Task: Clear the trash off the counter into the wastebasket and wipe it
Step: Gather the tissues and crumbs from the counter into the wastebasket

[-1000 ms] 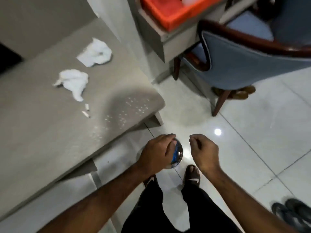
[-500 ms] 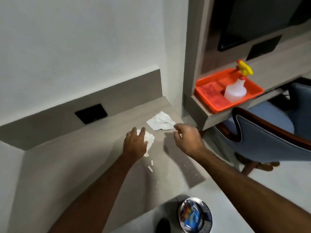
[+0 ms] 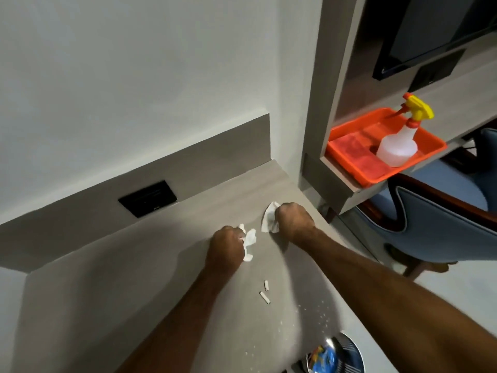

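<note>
On the grey counter (image 3: 134, 278), my left hand (image 3: 227, 244) closes on a crumpled white tissue (image 3: 249, 242) whose loose end hangs out to the right. My right hand (image 3: 294, 220) is clenched on a second white tissue (image 3: 269, 218) near the counter's far right corner. Two small white paper rolls (image 3: 265, 292) lie on the counter just nearer to me, with white crumbs (image 3: 314, 313) scattered by the front edge. The round metal wastebasket (image 3: 349, 348) stands on the floor below the edge, with blue trash inside.
An orange tray (image 3: 347, 135) holding a spray bottle (image 3: 398, 146) and a red cloth (image 3: 357, 154) sits on a shelf to the right. A blue chair with a wooden frame (image 3: 443, 227) stands below it. A black socket plate (image 3: 148, 197) is set in the backsplash.
My view rose from the floor and wastebasket to the counter. Both hands reached forward and closed, the left on the nearer tissue and the right on the farther one.
</note>
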Motion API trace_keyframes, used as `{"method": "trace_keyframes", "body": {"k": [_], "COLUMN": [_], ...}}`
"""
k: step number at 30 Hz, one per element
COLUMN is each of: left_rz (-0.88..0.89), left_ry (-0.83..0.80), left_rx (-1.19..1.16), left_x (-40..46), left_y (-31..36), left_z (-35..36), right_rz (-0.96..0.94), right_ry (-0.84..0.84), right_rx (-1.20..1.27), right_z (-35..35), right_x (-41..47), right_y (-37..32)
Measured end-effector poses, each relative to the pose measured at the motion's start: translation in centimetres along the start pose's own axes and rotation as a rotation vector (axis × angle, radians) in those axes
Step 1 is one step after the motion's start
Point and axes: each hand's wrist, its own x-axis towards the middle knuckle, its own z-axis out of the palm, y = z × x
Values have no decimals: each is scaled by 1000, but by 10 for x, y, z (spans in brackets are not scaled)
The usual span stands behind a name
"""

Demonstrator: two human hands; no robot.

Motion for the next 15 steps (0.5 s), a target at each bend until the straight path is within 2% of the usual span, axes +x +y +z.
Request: {"method": "trace_keyframes", "body": {"k": [3, 4, 6, 9, 11, 13, 15], "left_rz": [62, 104, 195, 321, 382, 375, 314], "left_ry": [267, 316, 331, 216, 44, -130, -225], "left_rx": [-118, -137, -189, -304, -333, -266, -193], "left_x": [-26, -39, -72, -123, -151, -166, -175], "left_y": [30, 44, 77, 122, 142, 145, 137], "left_z": [3, 9, 35, 96, 149, 200, 252], "right_rz": [50, 60, 128, 358, 489, 581, 670], "right_ry": [330, 467, 637, 689, 677, 621, 551], "right_rx": [313, 401, 531, 752, 808, 832, 901], "right_z": [-9, -10, 1, 36, 74, 118, 167], "right_x": [-55, -81, -142, -220, -253, -273, -284], "right_y": [27, 39, 65, 105, 140, 172, 199]}}
